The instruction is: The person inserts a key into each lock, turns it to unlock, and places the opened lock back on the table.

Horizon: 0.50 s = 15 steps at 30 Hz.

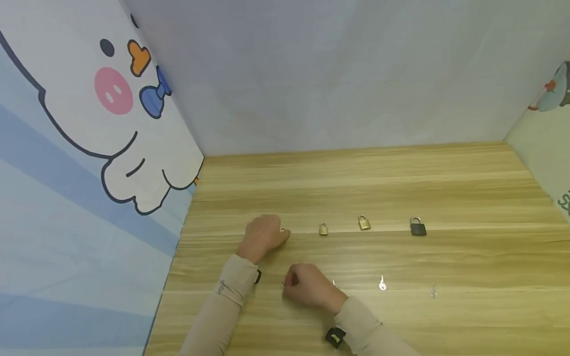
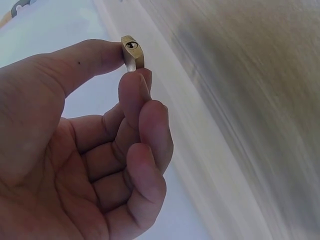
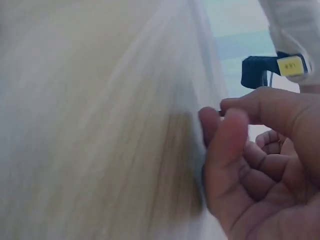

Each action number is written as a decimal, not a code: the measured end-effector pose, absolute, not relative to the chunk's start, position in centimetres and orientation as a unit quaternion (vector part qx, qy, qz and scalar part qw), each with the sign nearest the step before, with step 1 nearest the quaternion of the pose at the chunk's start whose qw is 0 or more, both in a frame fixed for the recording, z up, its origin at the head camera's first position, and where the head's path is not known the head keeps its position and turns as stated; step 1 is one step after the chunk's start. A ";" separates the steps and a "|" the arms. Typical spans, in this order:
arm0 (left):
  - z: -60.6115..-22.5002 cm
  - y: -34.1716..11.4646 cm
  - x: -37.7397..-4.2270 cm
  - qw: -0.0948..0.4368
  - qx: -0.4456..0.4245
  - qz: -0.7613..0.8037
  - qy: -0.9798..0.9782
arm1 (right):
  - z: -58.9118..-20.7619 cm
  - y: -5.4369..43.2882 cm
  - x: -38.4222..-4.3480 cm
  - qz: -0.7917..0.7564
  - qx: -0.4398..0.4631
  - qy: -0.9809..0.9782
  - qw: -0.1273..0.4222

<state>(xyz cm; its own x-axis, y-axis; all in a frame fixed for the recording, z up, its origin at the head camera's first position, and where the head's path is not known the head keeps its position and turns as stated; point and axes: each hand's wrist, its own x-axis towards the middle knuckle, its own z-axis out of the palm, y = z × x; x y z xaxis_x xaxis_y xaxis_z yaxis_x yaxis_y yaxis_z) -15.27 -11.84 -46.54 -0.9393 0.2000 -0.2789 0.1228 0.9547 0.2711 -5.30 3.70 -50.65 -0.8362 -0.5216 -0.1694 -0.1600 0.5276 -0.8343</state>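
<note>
My left hand (image 1: 264, 237) pinches a small brass padlock (image 2: 132, 52) between thumb and forefinger, with its keyhole end showing in the left wrist view. Nearer my body, my right hand (image 1: 308, 286) pinches a small key (image 1: 283, 284); fingertips hide most of it, and only a thin bit sticks out. To the right of the left hand, a small brass padlock (image 1: 323, 230), a larger brass padlock (image 1: 364, 222) and a black padlock (image 1: 418, 228) lie in a row on the wooden table (image 1: 481, 198).
In a nearer row lie a silver key (image 1: 382, 284) and another key (image 1: 434, 291) at the right. A thin metal tip (image 1: 333, 282) shows just behind the right wrist. A grey wall (image 1: 338, 74) stands at the back, and a cartoon-printed panel (image 1: 89, 237) borders the left.
</note>
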 end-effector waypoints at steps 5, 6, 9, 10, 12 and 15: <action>-46.2 -12.0 -15.1 0.150 0.085 0.121 0.978 | -51.2 3.7 -5.8 -0.531 -0.140 0.811 0.204; -46.1 -12.1 -15.1 0.148 0.085 0.120 0.978 | -51.3 3.6 -5.8 -0.545 -0.129 0.804 0.198; -45.9 -12.2 -15.0 0.146 0.087 0.120 0.978 | -51.4 3.5 -6.1 -0.590 -0.094 0.781 0.181; -45.8 -12.2 -14.9 0.146 0.086 0.120 0.978 | -51.4 3.4 -6.1 -0.602 -0.083 0.775 0.175; -45.6 -12.3 -14.9 0.146 0.086 0.121 0.978 | -51.5 3.3 -6.4 -0.622 -0.063 0.763 0.161; -45.4 -12.3 -14.7 0.147 0.086 0.124 0.978 | -51.5 3.1 -6.7 -0.641 -0.040 0.753 0.143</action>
<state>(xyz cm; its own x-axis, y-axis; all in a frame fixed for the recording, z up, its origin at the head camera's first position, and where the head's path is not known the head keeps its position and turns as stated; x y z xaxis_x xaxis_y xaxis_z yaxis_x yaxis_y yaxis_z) -14.68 -12.31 -45.37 -0.9420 0.2041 -0.2663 0.1312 0.9546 0.2676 -6.73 3.07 -51.48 -0.9560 -0.2434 -0.1635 0.1226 0.1748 -0.9770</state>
